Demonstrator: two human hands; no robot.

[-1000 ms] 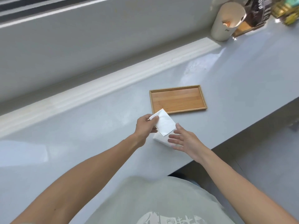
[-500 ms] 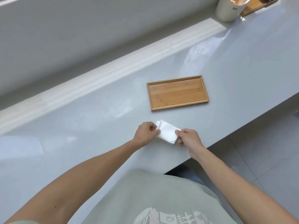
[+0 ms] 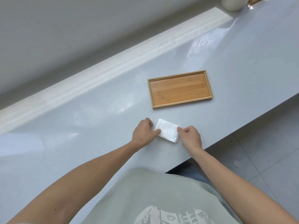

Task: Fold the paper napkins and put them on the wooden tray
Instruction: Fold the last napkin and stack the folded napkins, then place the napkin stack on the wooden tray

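The paper napkins [image 3: 167, 132] are lying as a small white stack on the grey bench [image 3: 242, 65], a little below the middle of the view and close to the bench's near edge. The stack is sitting at a slant, its long side running from about 10 o'clock to 4 o'clock, and layered edges are showing at its lower right corner.

The left hand [image 3: 144, 135] is sitting at 9 o'clock of the stack with its fingers curled under and its thumb lying across the stack's left edge, pinching that edge. The right hand [image 3: 191, 137] is sitting at 3 o'clock of the stack, fingers curled, with thumb and forefinger pinching the right corner. Both hands are therefore narrow and closed onto the napkins, 1 at each end. How many sheets each is gripping cannot be told.

The wooden tray [image 3: 180, 106] is lying flat on the bench at about 1 o'clock of the napkins, near them but not touching, its long side running roughly left to right. Its floor is showing bare wood grain inside a low raised rim.

At the far 1 o'clock corner of the view a pale cylindrical container [image 3: 233, 4] is standing on the bench, cut off by the frame. A raised pale ledge [image 3: 113, 65] is running along the bench's far side. At 4 o'clock, beyond the bench edge, a tiled floor [image 3: 267, 159] is showing. The person's pale green shirt [image 3: 153, 196] is filling the bottom at 6 o'clock.
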